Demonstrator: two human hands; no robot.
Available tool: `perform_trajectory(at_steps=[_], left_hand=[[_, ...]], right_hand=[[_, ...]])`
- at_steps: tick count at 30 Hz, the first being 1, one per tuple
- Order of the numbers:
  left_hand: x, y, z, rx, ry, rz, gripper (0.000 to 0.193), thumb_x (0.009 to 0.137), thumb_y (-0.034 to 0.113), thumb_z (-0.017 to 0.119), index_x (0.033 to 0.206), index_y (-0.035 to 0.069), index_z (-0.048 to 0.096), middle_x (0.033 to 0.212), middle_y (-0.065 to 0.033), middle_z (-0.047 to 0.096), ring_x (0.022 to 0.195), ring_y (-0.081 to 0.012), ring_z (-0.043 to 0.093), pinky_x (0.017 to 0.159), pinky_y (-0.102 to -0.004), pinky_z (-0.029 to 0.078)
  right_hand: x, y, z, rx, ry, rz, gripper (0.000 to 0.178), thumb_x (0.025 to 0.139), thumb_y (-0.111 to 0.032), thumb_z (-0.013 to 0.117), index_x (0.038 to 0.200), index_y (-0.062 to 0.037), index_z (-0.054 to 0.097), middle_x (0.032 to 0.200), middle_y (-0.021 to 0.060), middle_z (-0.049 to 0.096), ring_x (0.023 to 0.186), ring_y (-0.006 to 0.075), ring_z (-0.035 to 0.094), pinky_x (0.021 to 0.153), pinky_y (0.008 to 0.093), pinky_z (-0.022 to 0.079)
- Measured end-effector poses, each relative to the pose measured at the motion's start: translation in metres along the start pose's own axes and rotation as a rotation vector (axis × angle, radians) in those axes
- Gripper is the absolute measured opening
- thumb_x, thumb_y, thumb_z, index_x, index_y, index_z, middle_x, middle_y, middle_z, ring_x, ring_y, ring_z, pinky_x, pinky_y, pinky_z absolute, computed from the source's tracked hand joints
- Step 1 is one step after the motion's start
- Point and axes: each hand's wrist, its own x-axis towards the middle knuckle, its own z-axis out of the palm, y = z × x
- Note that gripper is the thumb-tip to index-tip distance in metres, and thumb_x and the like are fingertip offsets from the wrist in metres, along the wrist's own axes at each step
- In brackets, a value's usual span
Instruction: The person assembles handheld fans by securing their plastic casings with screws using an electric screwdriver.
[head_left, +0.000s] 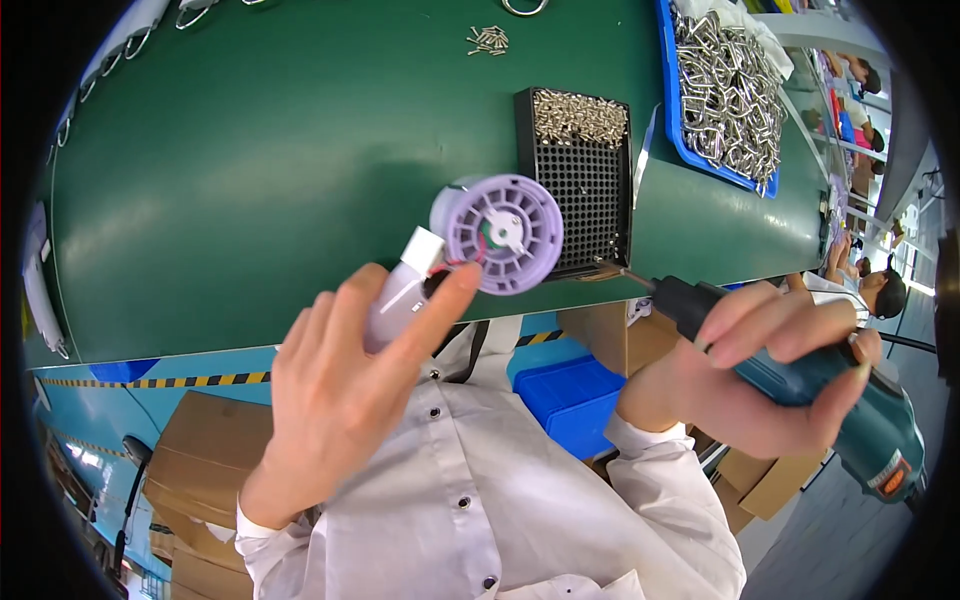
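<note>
My left hand [335, 375] is closed around the pale handle of a lavender handheld fan [543, 235]. Its round housing faces up, showing radial slots, a white hub and a bit of red wire; the index finger lies near the rim. In my right hand [760, 365] is a teal electric screwdriver [868, 425] with a black nose, its thin bit pointing left. The tip of that bit is at the near right corner of a black screw tray [585, 205] full of small holes. Loose screws [580, 115] lie heaped at the tray's far end, and the fan housing overlaps its near left side.
On the green table [250, 180], a blue bin [672, 110] of shiny metal hooks stands at the far right. A small screw pile [488, 41] lies beyond the tray. Cardboard boxes [205, 450] and a blue crate [568, 395] are below the table; other people sit at right.
</note>
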Motion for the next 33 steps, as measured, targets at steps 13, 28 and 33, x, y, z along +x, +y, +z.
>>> perform_trajectory(at_steps=[13, 28, 33], left_hand=[[-0.007, 0.001, 0.004, 0.066, 0.016, 0.016, 0.069, 0.067, 0.004, 0.064, 0.132, 0.028, 0.06, 0.1, -0.0112, 0.055, 0.064, -0.0178, 0.048, 0.055, -0.0275, 0.043], [-0.005, -0.001, 0.003, 0.076, 0.002, 0.004, 0.074, 0.067, 0.005, 0.064, 0.136, 0.031, 0.056, 0.098, -0.0111, 0.056, 0.062, -0.0165, 0.048, 0.052, -0.0261, 0.042], [-0.005, 0.001, 0.0, 0.046, -0.025, -0.018, 0.074, 0.068, 0.004, 0.063, 0.136, 0.031, 0.055, 0.1, -0.0109, 0.056, 0.062, -0.0163, 0.048, 0.047, -0.025, 0.043]], right_hand=[[0.02, 0.005, 0.038, 0.027, -0.279, 0.022, 0.039, 0.096, -0.034, 0.04, 0.117, -0.0036, 0.052, 0.08, 0.0124, 0.05, 0.043, 0.021, 0.043, 0.042, 0.0374, 0.038], [0.019, 0.038, 0.042, -0.197, -0.354, -0.015, 0.029, 0.1, -0.03, 0.031, 0.118, -0.0119, 0.044, 0.071, 0.0147, 0.052, 0.047, 0.0264, 0.054, 0.048, 0.0441, 0.053], [0.025, 0.044, 0.04, -0.23, -0.36, -0.059, 0.025, 0.099, -0.025, 0.031, 0.113, -0.0102, 0.044, 0.068, 0.0133, 0.053, 0.046, 0.0263, 0.054, 0.057, 0.0507, 0.053]])
